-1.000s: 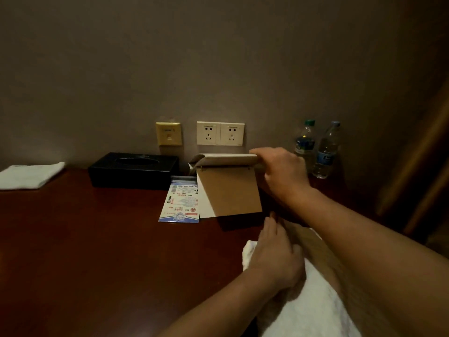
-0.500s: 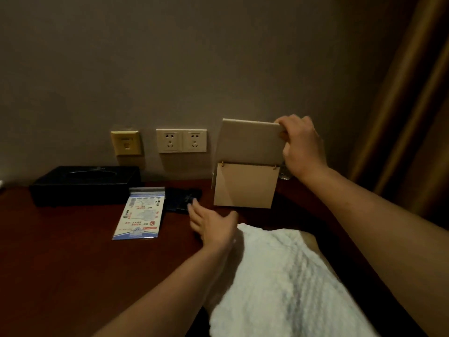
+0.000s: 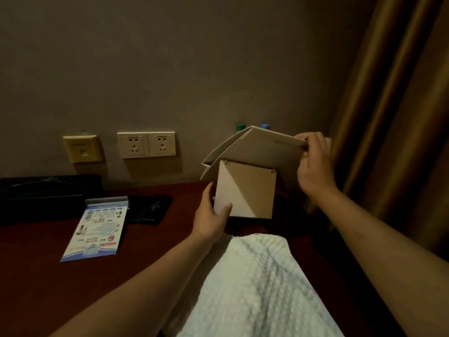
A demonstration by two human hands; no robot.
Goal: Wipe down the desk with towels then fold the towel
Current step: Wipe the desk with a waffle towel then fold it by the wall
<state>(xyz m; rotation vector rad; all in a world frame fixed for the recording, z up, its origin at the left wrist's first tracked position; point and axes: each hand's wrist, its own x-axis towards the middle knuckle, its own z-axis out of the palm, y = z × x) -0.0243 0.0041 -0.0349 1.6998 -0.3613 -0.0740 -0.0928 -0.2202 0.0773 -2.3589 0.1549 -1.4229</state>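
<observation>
Possibly cardboard stand [image 3: 257, 152] in left hand [image 3: 211, 223] and right hand [image 3: 314, 167], near towel [image 3: 255, 288].

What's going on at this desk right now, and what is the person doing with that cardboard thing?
The person is holding a folded card stand up over the desk. The right hand grips its upper right edge, and the left hand pinches the lower left corner of the hanging panel. The white towel lies on the desk between the arms, with neither hand on it. A leaflet and a black tissue box sit further left.
</observation>
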